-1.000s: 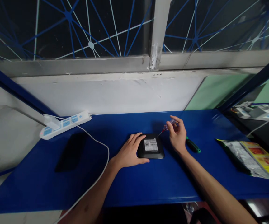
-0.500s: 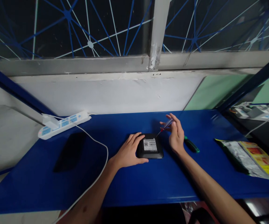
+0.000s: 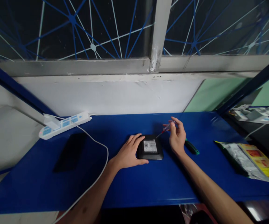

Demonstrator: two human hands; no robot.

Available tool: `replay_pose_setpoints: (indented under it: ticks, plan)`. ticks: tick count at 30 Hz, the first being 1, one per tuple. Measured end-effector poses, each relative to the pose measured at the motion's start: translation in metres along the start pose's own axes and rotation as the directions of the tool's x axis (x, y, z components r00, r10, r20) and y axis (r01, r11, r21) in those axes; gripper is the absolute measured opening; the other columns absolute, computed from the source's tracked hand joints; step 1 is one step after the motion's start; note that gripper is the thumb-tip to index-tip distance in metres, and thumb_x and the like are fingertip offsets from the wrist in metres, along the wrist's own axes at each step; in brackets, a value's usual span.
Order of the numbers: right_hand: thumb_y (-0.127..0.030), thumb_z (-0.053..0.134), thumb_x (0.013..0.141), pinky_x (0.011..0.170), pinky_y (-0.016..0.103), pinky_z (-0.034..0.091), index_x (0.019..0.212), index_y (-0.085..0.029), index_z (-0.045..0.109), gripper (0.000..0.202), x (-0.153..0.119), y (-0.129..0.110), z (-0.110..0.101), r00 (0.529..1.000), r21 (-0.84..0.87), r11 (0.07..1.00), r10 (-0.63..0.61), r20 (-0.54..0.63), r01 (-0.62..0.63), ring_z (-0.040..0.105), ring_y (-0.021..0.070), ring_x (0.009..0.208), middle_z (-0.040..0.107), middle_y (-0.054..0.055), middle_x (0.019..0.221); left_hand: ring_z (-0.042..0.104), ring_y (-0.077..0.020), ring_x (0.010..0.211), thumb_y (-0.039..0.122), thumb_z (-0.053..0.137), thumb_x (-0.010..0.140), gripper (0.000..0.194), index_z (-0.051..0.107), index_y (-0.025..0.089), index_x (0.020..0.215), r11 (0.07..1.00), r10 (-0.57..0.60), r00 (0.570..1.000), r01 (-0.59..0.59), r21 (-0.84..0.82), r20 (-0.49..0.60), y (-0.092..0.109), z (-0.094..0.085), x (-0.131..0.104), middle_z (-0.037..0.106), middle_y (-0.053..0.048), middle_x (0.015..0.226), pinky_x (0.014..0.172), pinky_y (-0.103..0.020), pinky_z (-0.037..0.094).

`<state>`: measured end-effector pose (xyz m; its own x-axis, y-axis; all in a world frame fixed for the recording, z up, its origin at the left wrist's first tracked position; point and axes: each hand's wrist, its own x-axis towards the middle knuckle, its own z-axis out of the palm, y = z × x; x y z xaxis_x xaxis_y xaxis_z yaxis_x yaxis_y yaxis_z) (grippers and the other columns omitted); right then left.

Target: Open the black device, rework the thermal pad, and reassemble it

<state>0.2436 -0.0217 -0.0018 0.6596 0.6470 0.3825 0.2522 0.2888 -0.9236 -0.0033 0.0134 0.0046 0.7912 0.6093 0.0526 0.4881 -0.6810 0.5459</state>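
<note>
Black box (image 3: 150, 147): is lying label-up on the surface (image 3: 148, 186).
Left hand (image 3: 128, 153): is gripping the black box's left side.
Right hand (image 3: 176, 137): is gripping a screwdriver (image 3: 163, 131), its tip pointing at the black box's far-right corner.

In front of me stretches a glossy blue desk (image 3: 148, 186). Near its middle I see a black box (image 3: 150, 147) lying label up. To my left lie a dark flat object (image 3: 69, 152) and, behind it, a white power strip (image 3: 66, 125); to my right, a black-and-green tool (image 3: 191, 147) and, farther out, a silver-and-yellow packet (image 3: 252, 161).
</note>
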Motion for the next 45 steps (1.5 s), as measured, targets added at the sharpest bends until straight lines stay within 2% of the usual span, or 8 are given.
replay_pose_setpoints:
  ticks: [4, 10, 13, 25, 33, 35, 41, 45]
  plan:
    - [-0.041, 0.048, 0.099, 0.077, 0.040, 0.062, 0.138, -0.027, 0.056, 0.042, -0.001, -0.001, 0.001, 0.998, 0.068, 0.997, 0.036, 0.051, -0.040, 0.076, 0.0208, 0.090, 0.067, 0.011, 0.126, 0.033, -0.0388, 0.147, 0.062, 0.082, 0.070, 0.103, 0.032, 0.027, 0.153, 1.000, 0.001, 1.000, -0.001, -0.003, -0.009, 0.001, -0.001, 0.000, 0.033, -0.013, 0.161, 0.117, -0.060, 0.038]
    - [-0.042, 0.068, 0.088, 0.079, 0.037, 0.058, 0.122, -0.024, 0.065, 0.039, 0.006, 0.011, -0.003, 0.998, -0.116, 0.992, -0.061, -0.029, 0.057, 0.068, 0.0170, 0.080, 0.068, 0.003, 0.097, 0.033, -0.0384, 0.147, 0.061, 0.083, 0.069, 0.104, 0.033, 0.025, 0.152, 1.000, -0.011, 1.000, 0.011, -0.004, 0.002, 0.004, -0.002, 0.000, 0.033, -0.015, 0.161, 0.117, -0.059, 0.038]
    - [-0.043, 0.064, 0.091, 0.072, 0.034, 0.058, 0.124, -0.024, 0.063, 0.038, 0.004, 0.009, -0.002, 0.999, -0.082, 0.996, -0.044, -0.013, 0.043, 0.069, 0.0166, 0.077, 0.067, 0.003, 0.096, 0.033, -0.0387, 0.147, 0.061, 0.083, 0.070, 0.104, 0.032, 0.025, 0.153, 1.000, -0.009, 1.000, 0.009, -0.008, 0.001, 0.003, -0.002, 0.000, 0.033, -0.014, 0.162, 0.117, -0.059, 0.037]
    - [-0.043, 0.045, 0.101, 0.077, 0.039, 0.063, 0.144, -0.031, 0.049, 0.045, -0.004, 0.000, 0.001, 0.994, 0.082, 0.996, 0.032, 0.106, -0.041, 0.076, 0.0201, 0.092, 0.064, 0.011, 0.132, 0.032, -0.0394, 0.147, 0.063, 0.082, 0.071, 0.103, 0.032, 0.026, 0.153, 1.000, -0.008, 1.000, 0.008, -0.008, -0.001, 0.001, -0.001, 0.000, 0.032, -0.014, 0.162, 0.116, -0.060, 0.038]
    - [-0.038, 0.068, 0.089, 0.072, 0.033, 0.059, 0.126, -0.025, 0.059, 0.040, 0.000, 0.005, 0.000, 0.999, -0.041, 0.998, -0.039, -0.012, 0.038, 0.067, 0.0144, 0.072, 0.063, -0.001, 0.089, 0.031, -0.0381, 0.148, 0.063, 0.082, 0.071, 0.104, 0.032, 0.024, 0.153, 1.000, -0.001, 1.000, 0.001, 0.011, 0.002, -0.001, 0.001, 0.000, 0.031, -0.014, 0.162, 0.119, -0.057, 0.036]
    - [-0.039, 0.067, 0.090, 0.072, 0.034, 0.059, 0.125, -0.026, 0.059, 0.038, -0.001, 0.004, 0.000, 0.999, -0.037, 0.999, -0.038, -0.001, 0.038, 0.069, 0.0153, 0.075, 0.063, -0.001, 0.089, 0.031, -0.0383, 0.148, 0.061, 0.082, 0.070, 0.103, 0.033, 0.025, 0.153, 1.000, 0.001, 1.000, -0.001, 0.007, -0.004, 0.000, 0.001, 0.000, 0.032, -0.014, 0.162, 0.119, -0.058, 0.036]
    - [-0.041, 0.050, 0.100, 0.077, 0.039, 0.062, 0.140, -0.031, 0.052, 0.042, -0.005, -0.004, 0.003, 0.995, 0.088, 0.996, 0.010, 0.100, -0.019, 0.075, 0.0212, 0.097, 0.067, 0.009, 0.127, 0.033, -0.0387, 0.147, 0.062, 0.082, 0.071, 0.103, 0.032, 0.025, 0.153, 1.000, -0.004, 1.000, 0.004, 0.000, -0.002, 0.001, -0.001, 0.000, 0.032, -0.015, 0.162, 0.117, -0.059, 0.037]
    - [-0.039, 0.063, 0.093, 0.077, 0.038, 0.060, 0.132, -0.027, 0.061, 0.041, -0.004, -0.003, 0.003, 0.999, -0.003, 1.000, -0.029, 0.023, 0.029, 0.073, 0.0181, 0.082, 0.073, 0.005, 0.103, 0.032, -0.0386, 0.147, 0.062, 0.082, 0.071, 0.103, 0.031, 0.026, 0.153, 1.000, 0.009, 1.000, -0.009, -0.012, -0.015, -0.001, 0.001, -0.001, 0.032, -0.014, 0.162, 0.118, -0.059, 0.036]
